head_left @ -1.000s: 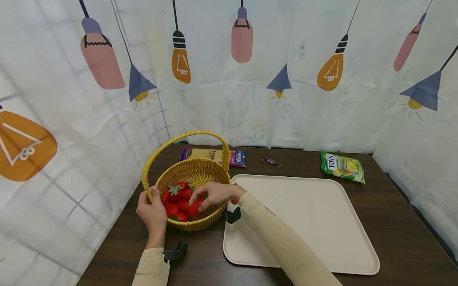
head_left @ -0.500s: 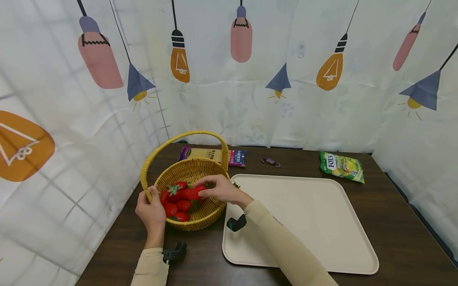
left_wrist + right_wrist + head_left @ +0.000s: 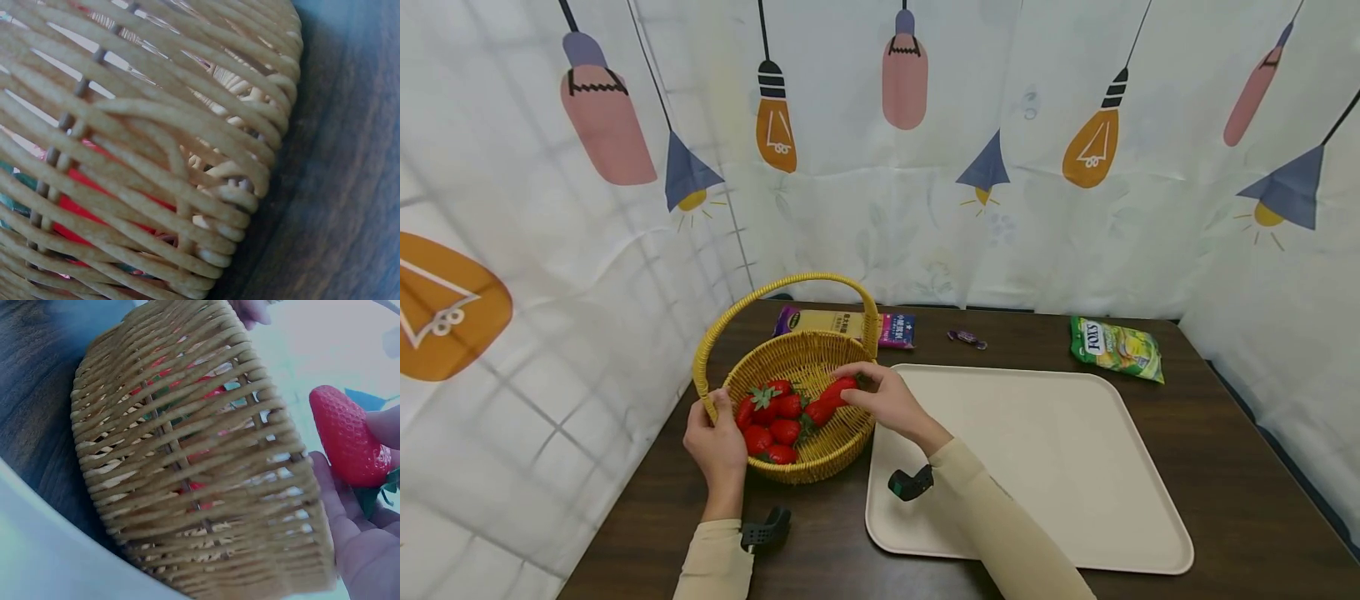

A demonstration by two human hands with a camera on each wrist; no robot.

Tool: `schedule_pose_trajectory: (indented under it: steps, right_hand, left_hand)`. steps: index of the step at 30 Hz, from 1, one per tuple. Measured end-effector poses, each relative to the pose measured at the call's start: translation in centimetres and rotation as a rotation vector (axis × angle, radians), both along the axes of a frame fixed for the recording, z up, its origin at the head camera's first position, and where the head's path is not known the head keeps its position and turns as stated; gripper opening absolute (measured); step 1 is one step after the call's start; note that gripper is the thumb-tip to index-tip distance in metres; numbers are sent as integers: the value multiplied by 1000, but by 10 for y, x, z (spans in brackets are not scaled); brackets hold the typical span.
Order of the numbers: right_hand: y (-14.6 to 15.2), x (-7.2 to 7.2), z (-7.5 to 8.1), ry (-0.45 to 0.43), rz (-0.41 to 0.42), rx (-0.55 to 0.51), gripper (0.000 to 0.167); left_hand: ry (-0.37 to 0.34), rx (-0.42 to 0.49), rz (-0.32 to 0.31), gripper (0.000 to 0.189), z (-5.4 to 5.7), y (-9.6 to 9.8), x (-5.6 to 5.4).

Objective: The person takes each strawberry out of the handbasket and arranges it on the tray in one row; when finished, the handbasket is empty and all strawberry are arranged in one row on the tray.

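Observation:
A yellow woven basket (image 3: 808,473) with an arched handle stands on the dark table and contains several red strawberries (image 3: 758,439) with green leaves. My left hand (image 3: 718,442) grips the basket's left rim at the foot of the handle. Between the thumb and fingers of my right hand (image 3: 895,407) is a strawberry (image 3: 347,437), held near the basket's right rim. Another strawberry (image 3: 818,412) lies just below it in the head view. In the left wrist view the basket's woven wall (image 3: 137,169) fills most of the picture, with red showing through the gaps.
A cream tray (image 3: 1037,467) lies right of the basket, partly under my right forearm. Behind the basket are snack packs (image 3: 895,331). A small purple-wrapped candy (image 3: 967,339) and a green candy bag (image 3: 1117,348) lie at the back. A patterned curtain (image 3: 850,217) surrounds the table.
My right hand has lifted a strawberry from the pile and moved it right and slightly up toward the basket's right rim. The left hand stays on the basket.

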State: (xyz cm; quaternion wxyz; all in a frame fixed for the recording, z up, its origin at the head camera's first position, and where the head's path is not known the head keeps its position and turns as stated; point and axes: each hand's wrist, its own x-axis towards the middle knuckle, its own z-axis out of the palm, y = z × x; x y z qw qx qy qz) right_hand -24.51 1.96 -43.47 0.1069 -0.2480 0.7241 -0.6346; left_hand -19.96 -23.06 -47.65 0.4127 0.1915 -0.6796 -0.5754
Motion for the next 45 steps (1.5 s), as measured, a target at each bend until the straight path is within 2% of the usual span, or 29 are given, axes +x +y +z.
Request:
schedule_pose_trajectory:
  steps: [4, 12, 20, 25, 30, 36, 41, 45]
  right_hand:
    - [14, 2, 2, -45, -55, -58, 34]
    - [44, -16, -13, -153, -105, -220, 32]
    - [68, -24, -29, -126, -186, -223, 36]
    - [82, -28, -40, -148, -258, -224, 40]
    - [93, -29, -48, -177, -291, -235, 39]
    - [102, -27, -52, -219, -301, -241, 39]
    - [105, -27, -54, -221, -308, -232, 40]
    - [106, -29, -55, -215, -361, -179, 39]
  left_hand:
    - [-5, 4, 0, 32, 1, 0, 0]
    - [9, 18, -1, 34, 1, 1, -1]
    - [2, 12, -7, 32, 1, 1, 1]
    - [1, 9, 2, 34, 0, 0, 1]
    - [9, 15, 0, 35, -1, 0, 0]
    - [5, 5, 0, 33, -2, -1, -1]
    - [11, 6, -9, 32, -1, 0, 0]
    - [22, 16, -16, 32, 1, 0, 0]
